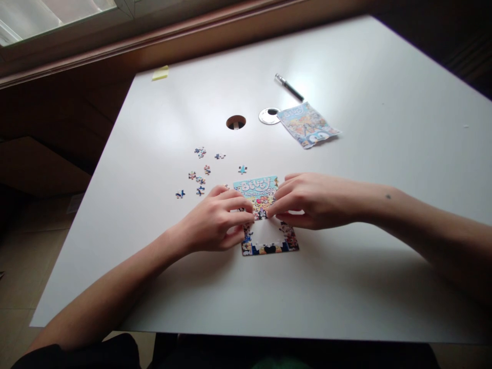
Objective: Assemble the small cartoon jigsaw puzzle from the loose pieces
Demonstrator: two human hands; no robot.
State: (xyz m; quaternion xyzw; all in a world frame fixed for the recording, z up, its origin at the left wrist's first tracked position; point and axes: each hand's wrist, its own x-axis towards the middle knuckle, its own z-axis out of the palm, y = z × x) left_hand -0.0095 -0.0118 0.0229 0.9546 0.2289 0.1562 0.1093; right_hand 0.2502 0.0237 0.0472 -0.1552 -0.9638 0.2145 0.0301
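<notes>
A partly assembled jigsaw puzzle with a light blue, lettered top lies in front of me. Its upper part and border carry pictures, while a bare white area shows lower in the middle. From the left side, my left hand reaches over the edge, its bent fingers apart and the fingertips on the puzzle's middle. Opposite it, my right hand touches the same row of pieces with its index finger, with a gap between finger and thumb. No loose piece shows between the fingers of either hand.
Several loose jigsaw pieces lie left of the puzzle, and a blue piece lies above it. Farther back are a crumpled printed packet, a pen, a round cover, a table hole and a yellow note.
</notes>
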